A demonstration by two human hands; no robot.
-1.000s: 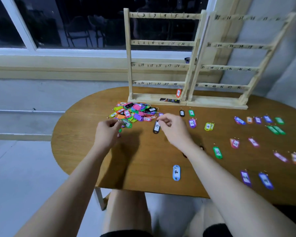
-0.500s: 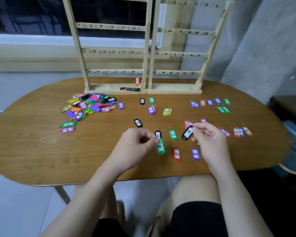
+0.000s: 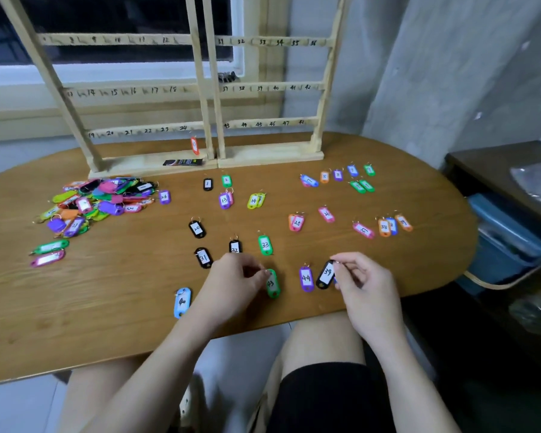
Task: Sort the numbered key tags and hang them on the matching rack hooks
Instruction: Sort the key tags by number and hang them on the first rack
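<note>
We are mid-sort: one orange tag [image 3: 194, 145] hangs on the rack [image 3: 206, 89], a pile [image 3: 100, 198] waits unsorted, left hand [image 3: 231, 284] pinching green tag 43 [image 3: 272, 283], right hand [image 3: 364, 284] pinching black tag 39 [image 3: 326, 274].

Bare table [image 3: 113, 310] lies left of the left hand [image 3: 231, 285]; sorted tags [image 3: 265, 244] crowd ahead; rack [image 3: 206, 89] stands beyond.
</note>
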